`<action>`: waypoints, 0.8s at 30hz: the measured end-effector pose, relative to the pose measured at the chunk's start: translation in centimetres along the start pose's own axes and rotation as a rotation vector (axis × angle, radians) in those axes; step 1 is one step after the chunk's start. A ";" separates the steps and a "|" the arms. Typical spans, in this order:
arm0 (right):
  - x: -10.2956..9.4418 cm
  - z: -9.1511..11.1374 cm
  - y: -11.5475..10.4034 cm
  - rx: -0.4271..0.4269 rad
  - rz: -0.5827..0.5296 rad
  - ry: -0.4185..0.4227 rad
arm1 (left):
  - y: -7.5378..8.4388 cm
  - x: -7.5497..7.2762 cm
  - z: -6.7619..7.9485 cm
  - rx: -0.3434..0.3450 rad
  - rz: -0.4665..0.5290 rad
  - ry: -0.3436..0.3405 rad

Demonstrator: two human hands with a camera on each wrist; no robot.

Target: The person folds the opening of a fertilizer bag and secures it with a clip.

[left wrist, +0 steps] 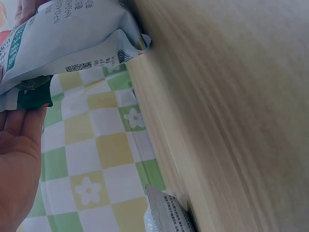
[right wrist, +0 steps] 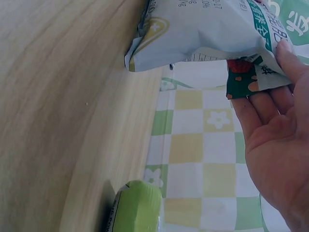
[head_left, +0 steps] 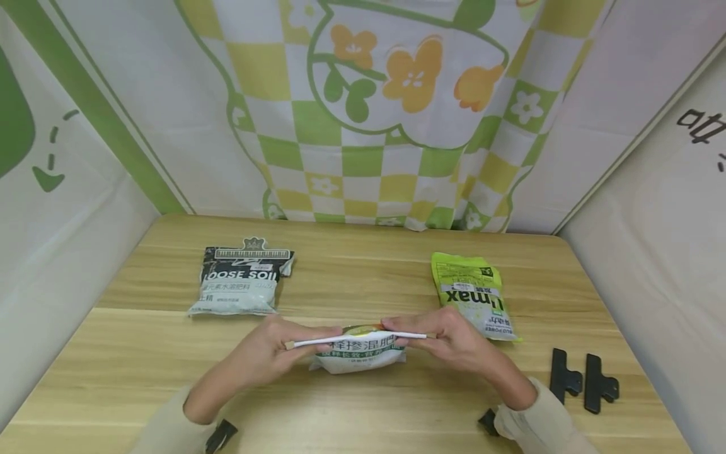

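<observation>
Both hands hold a white fertilizer bag [head_left: 360, 360] with green print by its top edge, near the front middle of the table. My left hand [head_left: 263, 354] pinches the left end of that flattened, folded-over edge between thumb and fingers. On the right end, my right hand [head_left: 459, 342] does the same. In the left wrist view the bag's full white body [left wrist: 82, 41] hangs just beside the wood, fingers under a dark green folded flap [left wrist: 36, 96]. The right wrist view shows the thumb on top of the bag [right wrist: 207, 36] and the fingers beneath its flap [right wrist: 241, 82].
A black-and-white "Loose Soil" bag [head_left: 238, 287] lies back left, a piano-patterned clip [head_left: 253, 251] on its top. Back right lies a lime-green bag [head_left: 473, 296]. Two black clips, one [head_left: 559, 373] beside the other [head_left: 595, 383], lie at the right. A patterned curtain [head_left: 386, 170] hangs behind the table.
</observation>
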State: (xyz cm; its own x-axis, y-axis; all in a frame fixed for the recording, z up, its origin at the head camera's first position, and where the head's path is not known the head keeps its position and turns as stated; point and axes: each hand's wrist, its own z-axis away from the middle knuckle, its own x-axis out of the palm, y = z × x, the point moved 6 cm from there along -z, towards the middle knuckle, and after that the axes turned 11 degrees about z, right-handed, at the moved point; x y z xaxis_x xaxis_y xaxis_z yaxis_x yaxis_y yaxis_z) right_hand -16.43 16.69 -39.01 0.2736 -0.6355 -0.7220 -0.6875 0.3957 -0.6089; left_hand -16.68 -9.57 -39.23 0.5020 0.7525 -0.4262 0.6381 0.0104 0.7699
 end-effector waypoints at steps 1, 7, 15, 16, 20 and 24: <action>0.0 0.1 -0.1 -0.004 0.003 -0.013 | 0.1 0.1 0.1 0.007 0.003 -0.008; 0.1 0.5 -0.2 -0.022 0.049 -0.057 | 0.4 0.3 0.4 0.041 -0.002 -0.033; 0.2 0.9 -0.5 -0.024 0.049 -0.082 | 0.5 0.6 0.5 0.024 0.022 -0.079; 0.2 1.0 -0.5 -0.024 0.052 -0.080 | 0.4 0.6 0.5 0.006 0.035 -0.080; 0.3 1.1 -0.6 -0.026 0.073 -0.064 | 0.3 0.5 0.7 -0.014 0.059 -0.080; 0.3 1.2 -0.7 -0.017 0.076 -0.044 | 0.2 0.5 0.7 -0.018 0.078 -0.080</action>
State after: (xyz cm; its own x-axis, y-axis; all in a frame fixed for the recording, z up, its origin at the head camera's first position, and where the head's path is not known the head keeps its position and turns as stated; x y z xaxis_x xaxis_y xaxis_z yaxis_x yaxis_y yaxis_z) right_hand -15.03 16.98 -39.19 0.2499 -0.5741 -0.7797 -0.7183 0.4301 -0.5469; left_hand -15.88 -9.64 -39.68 0.5955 0.6963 -0.4007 0.5849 -0.0338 0.8104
